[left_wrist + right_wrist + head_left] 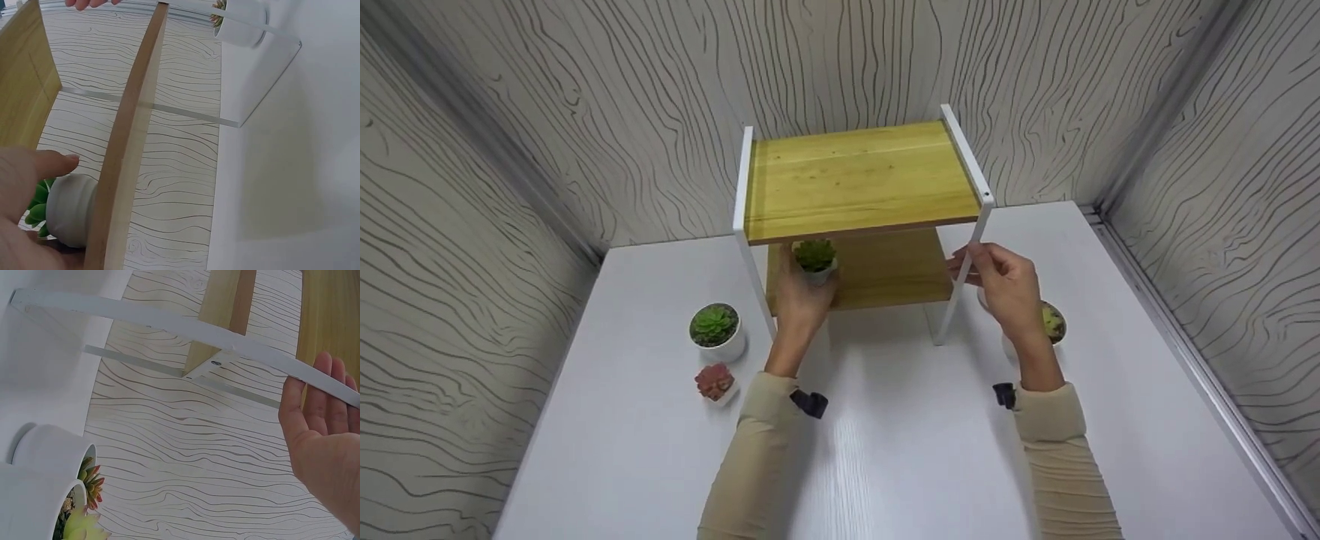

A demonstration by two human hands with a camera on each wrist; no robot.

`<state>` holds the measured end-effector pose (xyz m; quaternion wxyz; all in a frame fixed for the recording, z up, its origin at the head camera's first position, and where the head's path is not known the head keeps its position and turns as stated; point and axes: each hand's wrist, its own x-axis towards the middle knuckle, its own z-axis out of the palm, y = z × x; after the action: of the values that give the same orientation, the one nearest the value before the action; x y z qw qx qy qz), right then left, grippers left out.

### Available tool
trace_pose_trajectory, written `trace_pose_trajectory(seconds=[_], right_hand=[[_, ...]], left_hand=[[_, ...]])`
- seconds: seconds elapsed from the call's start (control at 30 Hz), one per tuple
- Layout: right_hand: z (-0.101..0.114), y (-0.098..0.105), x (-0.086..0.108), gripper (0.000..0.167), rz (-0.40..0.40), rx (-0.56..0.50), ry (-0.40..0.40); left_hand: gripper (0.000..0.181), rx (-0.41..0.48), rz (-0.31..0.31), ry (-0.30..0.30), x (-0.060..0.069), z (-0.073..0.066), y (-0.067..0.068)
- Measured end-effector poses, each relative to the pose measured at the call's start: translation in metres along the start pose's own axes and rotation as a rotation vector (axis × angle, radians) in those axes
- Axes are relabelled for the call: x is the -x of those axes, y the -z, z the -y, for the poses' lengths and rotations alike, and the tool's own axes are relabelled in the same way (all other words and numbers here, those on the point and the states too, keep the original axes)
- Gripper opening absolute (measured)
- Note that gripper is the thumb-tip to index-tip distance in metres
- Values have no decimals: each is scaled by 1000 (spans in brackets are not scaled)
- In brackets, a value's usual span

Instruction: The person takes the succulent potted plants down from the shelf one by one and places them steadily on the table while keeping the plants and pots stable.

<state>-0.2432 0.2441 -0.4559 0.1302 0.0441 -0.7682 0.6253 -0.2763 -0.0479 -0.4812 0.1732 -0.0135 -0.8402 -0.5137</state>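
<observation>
A two-tier shelf with wooden boards and a white metal frame (964, 154) stands against the back wall. My left hand (802, 296) reaches onto its lower board (885, 274) at the left, gripping a small potted green succulent (815, 256). In the left wrist view, thumb and fingers lie around its white pot (70, 209), whose base is at the board's edge (126, 121). My right hand (1009, 289) holds the frame's front right upright. The right wrist view shows this white bar (264, 354) passing between the thumb and the other fingers (316, 405).
Left of the shelf, a green succulent in a white pot (716, 330) stands behind a small reddish succulent (715, 382). Near my right wrist, a yellow-green potted plant (1054, 322) is partly hidden; a red-tipped succulent (91, 481) stands beside it. Patterned walls (660, 97) enclose the white table (915, 450).
</observation>
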Motion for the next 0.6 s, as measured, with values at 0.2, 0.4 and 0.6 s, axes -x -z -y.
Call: trace_pose_trajectory(seconds=[0.2,0.4,0.6], right_hand=[[-2,1,-1,42,9,-36,17],[-1,0,-1,41,13,-35,20],[0,0,0,42,12,-37,21]], left_hand=[[85,-48,-19,27,-2,-2,-3],[84,-69,-7,59,-2,-4,-3],[73,-112,17,79,-2,-3,-1]])
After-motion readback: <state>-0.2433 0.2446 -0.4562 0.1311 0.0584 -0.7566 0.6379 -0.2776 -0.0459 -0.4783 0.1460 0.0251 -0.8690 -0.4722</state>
